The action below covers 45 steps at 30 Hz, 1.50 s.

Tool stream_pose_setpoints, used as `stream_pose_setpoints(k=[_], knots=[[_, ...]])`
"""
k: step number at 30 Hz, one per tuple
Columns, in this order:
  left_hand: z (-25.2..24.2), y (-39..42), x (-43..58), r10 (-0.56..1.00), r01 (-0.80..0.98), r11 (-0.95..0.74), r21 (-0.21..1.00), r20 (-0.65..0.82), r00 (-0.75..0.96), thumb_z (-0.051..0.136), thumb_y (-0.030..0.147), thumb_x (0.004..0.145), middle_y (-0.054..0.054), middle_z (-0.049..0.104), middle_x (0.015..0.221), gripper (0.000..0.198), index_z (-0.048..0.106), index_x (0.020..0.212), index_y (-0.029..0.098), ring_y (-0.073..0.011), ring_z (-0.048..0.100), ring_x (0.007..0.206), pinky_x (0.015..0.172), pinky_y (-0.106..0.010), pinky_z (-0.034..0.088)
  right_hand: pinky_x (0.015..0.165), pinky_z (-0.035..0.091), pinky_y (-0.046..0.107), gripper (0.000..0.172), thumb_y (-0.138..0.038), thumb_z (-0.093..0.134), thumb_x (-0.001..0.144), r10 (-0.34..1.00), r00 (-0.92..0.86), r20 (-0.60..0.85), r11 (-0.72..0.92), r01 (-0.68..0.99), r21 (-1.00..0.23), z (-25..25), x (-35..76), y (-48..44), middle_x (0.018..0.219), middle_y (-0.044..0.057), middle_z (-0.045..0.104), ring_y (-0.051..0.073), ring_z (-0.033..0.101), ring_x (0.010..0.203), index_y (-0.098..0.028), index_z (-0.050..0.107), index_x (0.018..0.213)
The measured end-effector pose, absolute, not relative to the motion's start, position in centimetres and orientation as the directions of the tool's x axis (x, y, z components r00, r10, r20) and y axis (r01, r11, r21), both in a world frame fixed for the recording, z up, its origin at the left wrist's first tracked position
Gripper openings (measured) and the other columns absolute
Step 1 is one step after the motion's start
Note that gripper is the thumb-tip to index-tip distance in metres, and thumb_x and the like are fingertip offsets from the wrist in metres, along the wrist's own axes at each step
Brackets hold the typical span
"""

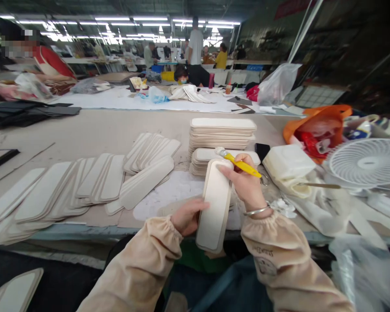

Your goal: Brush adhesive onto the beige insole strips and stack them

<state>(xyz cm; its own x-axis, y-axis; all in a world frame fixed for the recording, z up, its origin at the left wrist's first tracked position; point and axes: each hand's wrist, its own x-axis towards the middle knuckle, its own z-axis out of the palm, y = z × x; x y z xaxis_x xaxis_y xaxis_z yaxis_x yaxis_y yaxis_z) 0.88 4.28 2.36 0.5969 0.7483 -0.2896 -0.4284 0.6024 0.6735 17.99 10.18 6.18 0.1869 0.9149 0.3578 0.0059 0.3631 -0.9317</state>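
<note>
Over the table's front edge I hold a long cream panel (215, 203) with rounded corners, tilted upright. My left hand (190, 214) is closed on its left edge, thumb on the face. My right hand (248, 184) pinches the upper right edge and also grips a yellow-handled brush (242, 164), its pale bristles pointing left above the panel. Just behind stand two neat stacks of like panels, a taller stack (222, 132) and a lower stack (201, 161). More panels lie fanned out (63, 186) to the left.
At the right are a white plastic container (290, 162), a white fan (368, 162) and an orange bag (315, 125). A black phone-like object (262, 151) lies beside the stacks. Black sheets (29, 113) lie far left. Several people work behind the table.
</note>
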Motion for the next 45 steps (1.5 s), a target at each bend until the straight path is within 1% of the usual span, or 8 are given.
stream_pose_setpoints(k=[5, 12, 17, 21, 27, 31, 34, 45], knots=[[1.5, 3.1, 1.2, 0.635, -0.295, 0.681, 0.670, -0.340, 0.694, 0.080, 0.026, 0.059, -0.011, 0.077, 0.080, 0.037, 0.076, 0.092, 0.010, -0.0226, 0.070, 0.071, 0.069, -0.032, 0.053, 0.054, 0.035, 0.024, 0.047, -0.029, 0.086, 0.065, 0.885, 0.265, 0.383, 0.399, -0.009, -0.917, 6.0, 19.6, 10.8, 0.073, -0.008, 0.040, 0.010, 0.040, 0.058, -0.026, 0.045, 0.086], [1.1, 2.6, 1.8, 0.655, -0.262, 0.629, 0.732, -0.317, 0.686, 0.084, 0.030, 0.064, -0.011, 0.077, 0.085, 0.039, 0.075, 0.097, 0.012, -0.0199, 0.070, 0.071, 0.068, -0.030, 0.054, 0.057, 0.039, 0.025, 0.048, -0.031, 0.086, 0.065, 0.898, 0.261, 0.354, 0.383, -0.068, -0.921, 5.5, 20.7, 11.1, 0.076, -0.007, 0.049, 0.011, 0.047, 0.062, -0.026, 0.043, 0.087], [0.7, 2.4, 2.1, 0.685, -0.242, 0.597, 0.765, -0.329, 0.649, 0.086, 0.033, 0.062, -0.010, 0.077, 0.085, 0.042, 0.074, 0.096, 0.012, -0.0226, 0.070, 0.074, 0.070, -0.032, 0.053, 0.060, 0.041, 0.027, 0.048, -0.036, 0.085, 0.066, 0.888, 0.265, 0.376, 0.385, 0.022, -0.923, 5.1, 20.9, 11.1, 0.077, -0.006, 0.049, 0.013, 0.050, 0.064, -0.027, 0.044, 0.089], [0.6, 2.3, 2.3, 0.698, -0.235, 0.591, 0.771, -0.343, 0.629, 0.086, 0.032, 0.063, -0.011, 0.077, 0.087, 0.041, 0.074, 0.096, 0.011, -0.0245, 0.070, 0.077, 0.072, -0.034, 0.052, 0.058, 0.039, 0.027, 0.048, -0.039, 0.084, 0.066, 0.888, 0.268, 0.375, 0.371, 0.067, -0.926, 5.3, 20.9, 10.9, 0.075, -0.006, 0.046, 0.012, 0.046, 0.061, -0.027, 0.044, 0.089], [0.2, 2.1, 2.5, 0.706, -0.247, 0.580, 0.776, -0.328, 0.628, 0.087, 0.033, 0.061, -0.010, 0.076, 0.086, 0.045, 0.073, 0.099, 0.012, -0.0218, 0.068, 0.075, 0.071, -0.033, 0.052, 0.054, 0.033, 0.025, 0.046, -0.035, 0.084, 0.067, 0.883, 0.262, 0.389, 0.385, 0.069, -0.920, 5.8, 20.7, 10.4, 0.069, -0.008, 0.040, 0.011, 0.038, 0.058, -0.026, 0.045, 0.089], [0.0, 2.0, 2.6, 0.690, -0.263, 0.583, 0.769, -0.297, 0.660, 0.088, 0.035, 0.061, -0.010, 0.075, 0.086, 0.049, 0.073, 0.102, 0.012, -0.0202, 0.067, 0.074, 0.070, -0.031, 0.052, 0.053, 0.032, 0.025, 0.044, -0.033, 0.083, 0.070, 0.892, 0.250, 0.376, 0.370, 0.073, -0.926, 5.9, 20.9, 10.2, 0.069, -0.008, 0.040, 0.011, 0.036, 0.058, -0.026, 0.045, 0.090], [-0.1, 2.0, 2.6, 0.667, -0.248, 0.595, 0.764, -0.297, 0.683, 0.087, 0.037, 0.061, -0.011, 0.075, 0.088, 0.052, 0.073, 0.103, 0.011, -0.0198, 0.067, 0.073, 0.068, -0.030, 0.053, 0.053, 0.032, 0.024, 0.044, -0.035, 0.083, 0.069, 0.892, 0.251, 0.375, 0.367, 0.081, -0.927, 6.1, 21.0, 10.0, 0.070, -0.008, 0.039, 0.010, 0.036, 0.058, -0.025, 0.045, 0.090], [0.1, 2.0, 2.6, 0.695, -0.265, 0.580, 0.770, -0.298, 0.654, 0.087, 0.034, 0.062, -0.009, 0.075, 0.083, 0.043, 0.074, 0.096, 0.012, -0.0179, 0.067, 0.069, 0.066, -0.028, 0.053, 0.057, 0.034, 0.025, 0.045, -0.040, 0.082, 0.069, 0.888, 0.269, 0.373, 0.362, 0.090, -0.928, 5.9, 21.5, 10.1, 0.076, -0.006, 0.043, 0.012, 0.040, 0.062, -0.026, 0.045, 0.089]])
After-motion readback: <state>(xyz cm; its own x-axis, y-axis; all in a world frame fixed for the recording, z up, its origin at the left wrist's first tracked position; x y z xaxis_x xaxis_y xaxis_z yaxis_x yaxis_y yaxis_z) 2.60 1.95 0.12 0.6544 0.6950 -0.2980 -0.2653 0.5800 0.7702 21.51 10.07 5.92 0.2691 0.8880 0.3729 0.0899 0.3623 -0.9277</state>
